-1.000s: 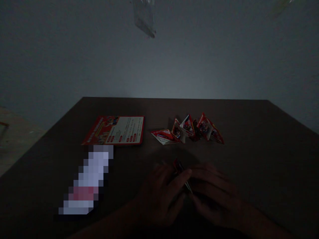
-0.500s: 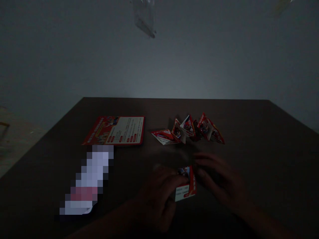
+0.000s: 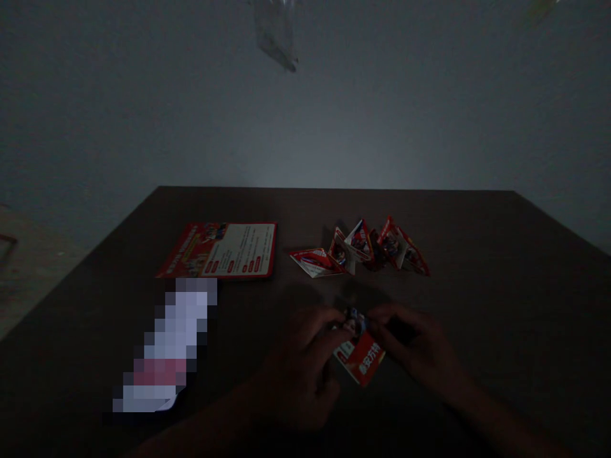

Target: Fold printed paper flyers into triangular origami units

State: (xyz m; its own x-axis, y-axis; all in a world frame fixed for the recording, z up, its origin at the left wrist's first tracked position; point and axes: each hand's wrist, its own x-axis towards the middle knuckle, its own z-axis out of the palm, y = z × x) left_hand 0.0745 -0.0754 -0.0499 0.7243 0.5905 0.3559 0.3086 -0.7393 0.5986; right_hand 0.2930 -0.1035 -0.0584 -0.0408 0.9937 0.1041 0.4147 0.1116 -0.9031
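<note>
Near the front middle of the dark table, a small folded red and white paper [image 3: 365,359] is held between both hands. My left hand [image 3: 310,356] pinches its upper left part between thumb and fingers. At its upper right edge, my right hand [image 3: 415,343] grips with thumb and fingertips. Beyond the hands lies a row of folded red and white paper pieces [image 3: 360,245] with pointed corners. A flat stack of red and white printed sheets [image 3: 238,251] rests to the left of them.
A blurred-out, bright phone-like object [image 3: 176,346] lies at the front left of the table [image 3: 477,222]. Behind the table stands a plain wall [image 3: 382,95], with a transparent bag-like thing [image 3: 277,38] at the top.
The small paper has turned, so more of its red printed side shows. My right hand has closed onto its edge and shifted slightly; my left hand keeps its pinch.
</note>
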